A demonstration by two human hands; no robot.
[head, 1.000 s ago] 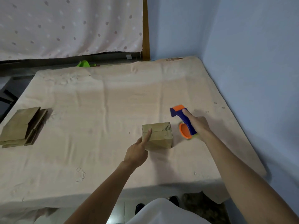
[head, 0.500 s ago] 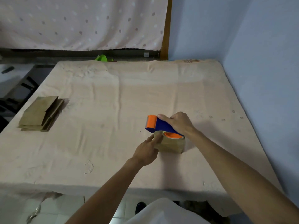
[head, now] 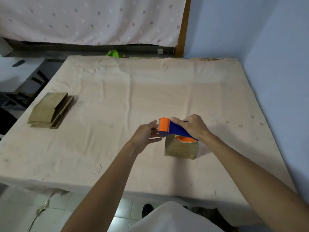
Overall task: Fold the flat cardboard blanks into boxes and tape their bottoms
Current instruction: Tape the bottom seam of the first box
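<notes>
One small brown cardboard box (head: 181, 149) stands folded on the cloth-covered table (head: 117, 97), front right, w/ no tape visible yet; the stack of flat brown cardboard blanks (head: 50, 111) at left is untouched. R hand (head: 194, 127) clenches the blue-and-orange tape dispenser (head: 173, 129) just above the box. L hand (head: 147, 133), fingers straight and grasping nothing, has left the box edge since 0.5 s ago and is now at the dispenser's nose.

Looks like a plain room in somebody's home, not a workshop. Dotted curtain (head: 92, 20), blue walls (head: 275, 64), tiled floor (head: 123, 210) — and a peach cloth (head: 150, 91) draped over the table.
</notes>
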